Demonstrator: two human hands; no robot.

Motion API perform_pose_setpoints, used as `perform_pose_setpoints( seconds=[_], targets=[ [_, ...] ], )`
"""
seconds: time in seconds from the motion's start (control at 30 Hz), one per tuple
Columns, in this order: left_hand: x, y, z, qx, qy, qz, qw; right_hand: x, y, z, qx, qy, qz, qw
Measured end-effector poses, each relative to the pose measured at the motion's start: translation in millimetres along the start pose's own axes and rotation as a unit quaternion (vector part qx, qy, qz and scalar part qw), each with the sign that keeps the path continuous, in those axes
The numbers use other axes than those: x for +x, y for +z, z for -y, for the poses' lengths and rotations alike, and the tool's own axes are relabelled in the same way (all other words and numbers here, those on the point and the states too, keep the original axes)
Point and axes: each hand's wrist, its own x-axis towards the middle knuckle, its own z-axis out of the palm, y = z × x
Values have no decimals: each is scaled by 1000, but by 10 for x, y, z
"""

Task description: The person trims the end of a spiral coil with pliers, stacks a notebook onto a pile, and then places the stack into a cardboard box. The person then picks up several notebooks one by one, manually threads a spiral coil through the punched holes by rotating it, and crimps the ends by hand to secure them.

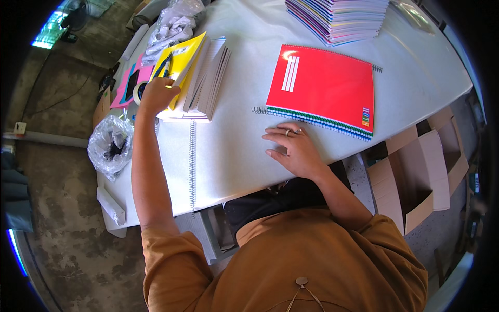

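My left hand is at the near edge of a stack of loose pages with a yellow cover. Its fingers are closed around the near end of a slim blue-and-black hand tool, whose exact kind is unclear. My right hand rests on the table, fingers apart and holding nothing. Just beyond it lies a pile of spiral notebooks with a red cover on top; wire ends stick out at its corners. A long loose spiral wire lies between my arms, reaching the table's front edge.
A tall stack of notebooks stands at the back. Crumpled plastic, a phone, a tape roll and a plastic-lined container crowd the left side. Open cardboard boxes sit below the table's right edge.
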Motion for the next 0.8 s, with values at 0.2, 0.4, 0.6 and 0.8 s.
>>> perform_pose_setpoints(
  seconds=[0.2, 0.4, 0.6, 0.8],
  targets=[
    [-136, -632, 40, 269, 76, -379, 882, 52, -34, 51, 48, 17, -7, 999],
    [-1486, -766, -92, 56, 293, -359, 884, 249, -594, -284, 801, 136, 161, 560],
    [-2267, 607, -55, -3, 457, -123, 881, 183, -753, -126, 601, 332, 105, 719],
    [-2391, 823, 62, -189, 238, -101, 947, 142, -1010, 228, 429, 189, -4, 883]
  ],
)
